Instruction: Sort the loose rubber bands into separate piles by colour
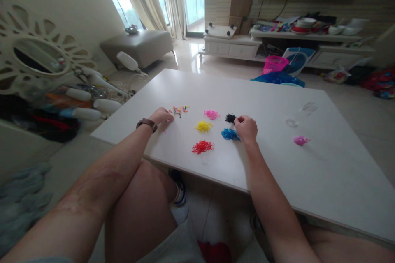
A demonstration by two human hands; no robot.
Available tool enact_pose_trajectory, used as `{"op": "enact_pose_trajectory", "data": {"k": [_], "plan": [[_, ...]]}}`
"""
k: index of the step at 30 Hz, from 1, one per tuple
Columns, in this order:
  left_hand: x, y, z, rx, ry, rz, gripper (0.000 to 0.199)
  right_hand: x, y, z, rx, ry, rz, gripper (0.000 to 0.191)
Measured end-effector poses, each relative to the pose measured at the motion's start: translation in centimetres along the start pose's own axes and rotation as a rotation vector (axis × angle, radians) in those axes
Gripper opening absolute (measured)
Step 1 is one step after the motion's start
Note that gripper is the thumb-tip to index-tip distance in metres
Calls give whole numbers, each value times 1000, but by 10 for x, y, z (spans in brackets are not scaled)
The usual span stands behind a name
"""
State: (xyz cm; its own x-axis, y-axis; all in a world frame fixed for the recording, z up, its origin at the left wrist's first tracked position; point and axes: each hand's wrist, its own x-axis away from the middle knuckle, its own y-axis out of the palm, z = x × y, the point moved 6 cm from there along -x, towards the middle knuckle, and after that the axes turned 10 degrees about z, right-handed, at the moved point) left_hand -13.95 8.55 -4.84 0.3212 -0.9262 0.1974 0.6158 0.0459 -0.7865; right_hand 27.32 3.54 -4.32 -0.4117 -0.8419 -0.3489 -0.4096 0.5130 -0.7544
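Note:
On the white table (262, 164) lie separate piles of small bands: pink (212, 114), yellow (203, 126), red (202, 147), blue (230, 134) and black (230, 118). A small mixed-colour pile (179, 111) is at the left. My left hand (162, 116) rests beside that mixed pile, its fingers closed together; anything in them is too small to make out. At the right edge of the black pile is my right hand (246, 127), thumb and fingers pinched, with their contents hidden.
On the table's right side are a pink object (301, 140) and a clear plastic container (308, 109) with a round clear piece (291, 123) near it. A white ornate mirror frame (40, 55) stands at the left, beyond the table.

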Motion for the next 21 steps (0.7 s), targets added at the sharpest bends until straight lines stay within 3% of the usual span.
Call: {"op": "enact_pose_trajectory", "data": {"k": [10, 21], "plan": [[5, 4, 5, -37, -10, -55, 18, 1, 1, -1, 1, -10, -9, 20], [-6, -4, 1, 41, -12, 85, 7, 2, 1, 0, -7, -7, -7, 19]]}}
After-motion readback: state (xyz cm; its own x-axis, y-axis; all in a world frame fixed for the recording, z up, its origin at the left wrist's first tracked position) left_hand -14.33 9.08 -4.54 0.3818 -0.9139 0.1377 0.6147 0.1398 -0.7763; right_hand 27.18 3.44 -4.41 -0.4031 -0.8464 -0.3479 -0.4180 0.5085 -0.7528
